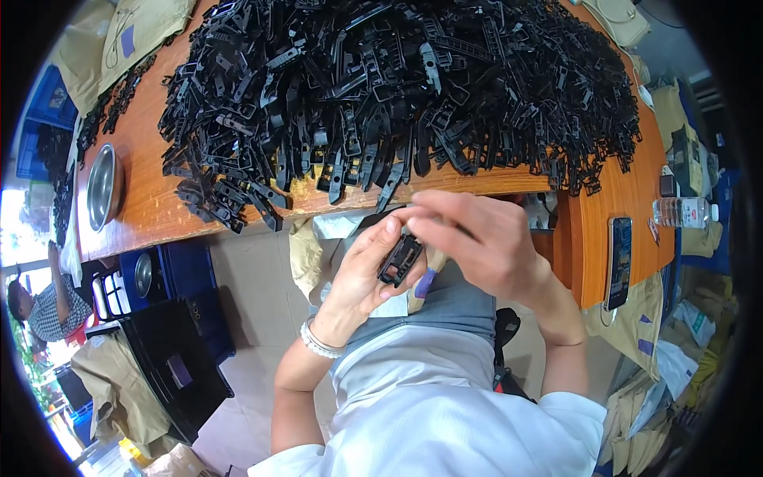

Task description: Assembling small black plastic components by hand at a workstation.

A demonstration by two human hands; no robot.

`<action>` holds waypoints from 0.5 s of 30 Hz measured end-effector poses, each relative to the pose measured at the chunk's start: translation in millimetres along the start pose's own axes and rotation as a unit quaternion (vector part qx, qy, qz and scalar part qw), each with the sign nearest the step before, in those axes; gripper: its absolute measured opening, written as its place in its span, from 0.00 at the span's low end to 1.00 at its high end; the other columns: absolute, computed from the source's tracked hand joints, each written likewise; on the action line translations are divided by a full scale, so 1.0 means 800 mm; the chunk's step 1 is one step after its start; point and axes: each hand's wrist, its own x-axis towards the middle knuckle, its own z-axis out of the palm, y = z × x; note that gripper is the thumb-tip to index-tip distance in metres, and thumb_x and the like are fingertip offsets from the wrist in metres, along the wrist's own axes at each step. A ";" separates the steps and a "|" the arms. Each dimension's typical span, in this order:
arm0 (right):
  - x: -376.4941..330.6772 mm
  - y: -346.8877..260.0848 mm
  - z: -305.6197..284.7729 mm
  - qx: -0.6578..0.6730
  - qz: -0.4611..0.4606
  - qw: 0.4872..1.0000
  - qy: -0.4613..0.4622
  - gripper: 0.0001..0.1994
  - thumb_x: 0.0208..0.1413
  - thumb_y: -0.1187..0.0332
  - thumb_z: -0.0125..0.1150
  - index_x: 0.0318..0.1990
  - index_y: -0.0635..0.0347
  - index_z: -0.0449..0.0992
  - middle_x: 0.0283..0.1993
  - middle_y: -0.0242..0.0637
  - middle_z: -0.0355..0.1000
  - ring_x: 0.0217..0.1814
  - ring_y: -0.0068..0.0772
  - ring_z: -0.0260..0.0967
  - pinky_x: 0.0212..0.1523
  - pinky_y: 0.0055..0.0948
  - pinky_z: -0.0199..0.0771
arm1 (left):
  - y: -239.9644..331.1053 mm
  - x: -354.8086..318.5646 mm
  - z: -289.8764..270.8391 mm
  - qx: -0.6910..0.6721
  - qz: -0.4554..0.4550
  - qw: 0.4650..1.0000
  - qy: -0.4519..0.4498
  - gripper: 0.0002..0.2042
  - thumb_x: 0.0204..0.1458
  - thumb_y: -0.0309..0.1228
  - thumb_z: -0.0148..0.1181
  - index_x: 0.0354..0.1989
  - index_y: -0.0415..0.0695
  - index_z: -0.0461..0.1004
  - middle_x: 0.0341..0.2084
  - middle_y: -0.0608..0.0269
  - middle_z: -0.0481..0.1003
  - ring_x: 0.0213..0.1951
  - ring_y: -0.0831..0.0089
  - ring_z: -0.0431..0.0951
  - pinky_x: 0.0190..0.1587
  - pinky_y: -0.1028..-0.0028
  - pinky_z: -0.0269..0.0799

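Note:
My left hand (363, 270) is closed round a small black plastic part (400, 261), an oblong piece with a slotted frame, held above my lap. Its thumb lies along the upper end of the part. Over that same end reaches my right hand (485, 242), its fingers bent toward the left thumb and blurred; whether they pinch anything is hidden. Just beyond both hands, a large pile of similar black plastic parts (389, 87) covers the wooden table (151, 195), and several pieces stick out over the near edge.
A metal bowl (105, 187) sits at the table's left. On the right are a phone (618, 262) and a clear plastic bottle (682, 212). Black and blue crates (171, 370) stand at left on the floor, near another person (52, 306). Brown paper bags (648, 338) hang at right.

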 end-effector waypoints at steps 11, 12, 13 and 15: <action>-0.043 -0.052 0.030 -0.051 0.125 0.991 0.011 0.17 0.39 0.62 0.66 0.37 0.61 0.73 0.48 0.42 0.66 0.40 0.40 0.66 0.35 0.33 0.64 | -0.022 0.000 0.001 0.068 0.126 0.988 0.058 0.14 0.60 0.37 0.42 0.45 0.38 0.64 0.29 0.60 0.74 0.29 0.78 0.76 0.30 0.82 0.72; -0.046 -0.053 0.031 -0.071 0.129 0.989 0.018 0.17 0.40 0.64 0.66 0.36 0.62 0.72 0.48 0.43 0.66 0.40 0.40 0.66 0.36 0.34 0.63 | -0.023 0.000 0.001 0.099 0.133 0.984 0.065 0.13 0.60 0.35 0.43 0.44 0.38 0.64 0.31 0.59 0.74 0.31 0.78 0.76 0.32 0.82 0.73; -0.049 -0.054 0.034 -0.072 0.129 0.989 0.019 0.17 0.40 0.64 0.66 0.36 0.62 0.72 0.48 0.43 0.66 0.40 0.40 0.66 0.36 0.34 0.63 | -0.023 0.000 -0.001 0.110 0.130 0.983 0.074 0.12 0.59 0.34 0.45 0.44 0.38 0.64 0.31 0.60 0.75 0.31 0.78 0.76 0.31 0.82 0.72; -0.055 -0.057 0.042 -0.101 0.135 0.984 0.062 0.13 0.43 0.69 0.64 0.36 0.63 0.72 0.47 0.43 0.67 0.40 0.39 0.66 0.37 0.34 0.62 | -0.022 0.002 0.003 0.132 0.134 0.979 0.079 0.12 0.59 0.34 0.46 0.42 0.37 0.65 0.31 0.60 0.75 0.31 0.79 0.76 0.31 0.82 0.72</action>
